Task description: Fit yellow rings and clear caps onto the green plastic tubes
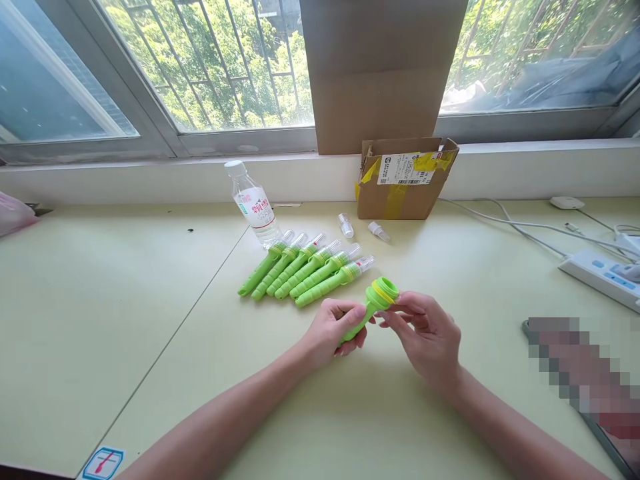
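Note:
My left hand (341, 325) is wrapped round the handle of a green plastic tube (371, 307), tilted with its wide open end up to the right. A yellow ring sits round that end. My right hand (425, 333) has its thumb and fingers at the ring and the wide end, pinching there. Behind my hands, several green tubes with clear caps (313, 270) lie side by side in a slanted row. Two loose clear caps, one upright-leaning (345, 226) and one lying (379, 232), are farther back.
A water bottle (255, 207) stands behind the row. An open cardboard box (400, 193) is at the wall. White cables and a power strip (600, 277) lie at right, a blurred phone-like object (575, 380) nearer me. A sticker (103, 463) is at front left.

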`<state>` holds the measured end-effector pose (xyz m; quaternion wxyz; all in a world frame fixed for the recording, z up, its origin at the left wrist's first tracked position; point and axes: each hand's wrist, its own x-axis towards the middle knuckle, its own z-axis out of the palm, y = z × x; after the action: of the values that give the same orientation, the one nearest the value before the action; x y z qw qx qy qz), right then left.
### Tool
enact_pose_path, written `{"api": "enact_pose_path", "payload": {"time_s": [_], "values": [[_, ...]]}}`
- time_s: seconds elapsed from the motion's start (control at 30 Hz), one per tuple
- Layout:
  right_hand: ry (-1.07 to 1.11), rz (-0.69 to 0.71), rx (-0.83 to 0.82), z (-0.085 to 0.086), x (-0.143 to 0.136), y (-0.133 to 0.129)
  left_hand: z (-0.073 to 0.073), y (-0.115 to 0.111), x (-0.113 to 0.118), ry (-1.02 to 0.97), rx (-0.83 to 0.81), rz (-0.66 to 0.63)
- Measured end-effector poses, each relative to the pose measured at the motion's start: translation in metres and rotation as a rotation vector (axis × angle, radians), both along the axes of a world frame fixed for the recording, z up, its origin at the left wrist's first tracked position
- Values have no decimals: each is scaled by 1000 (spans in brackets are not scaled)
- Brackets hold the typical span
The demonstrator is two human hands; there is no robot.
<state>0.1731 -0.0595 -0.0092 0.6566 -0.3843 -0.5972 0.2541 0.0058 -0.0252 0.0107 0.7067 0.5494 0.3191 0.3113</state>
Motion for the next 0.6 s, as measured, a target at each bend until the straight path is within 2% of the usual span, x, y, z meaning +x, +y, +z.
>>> {"api": "enact_pose_path", "payload": {"time_s": [0.13, 0.23, 0.3, 0.4, 0.47, 0.6], "values": [[-56, -71, 68, 1, 1, -1, 0, -2, 3, 42, -61, -6], [-94, -106, 108, 2, 1, 0, 0, -4, 7, 86, -62, 89], [-123, -138, 129, 2, 2, 0, 0, -5, 9, 113, 15, 194], [-177, -205, 186, 1, 3, 1, 0, -8, 11, 196, 233, 347], [-198, -229, 217, 1, 3, 2, 1, -11, 12, 236, 326, 369], [-184, -195, 191, 1, 4, 3, 3, -14, 12, 259, 379, 355]]}}
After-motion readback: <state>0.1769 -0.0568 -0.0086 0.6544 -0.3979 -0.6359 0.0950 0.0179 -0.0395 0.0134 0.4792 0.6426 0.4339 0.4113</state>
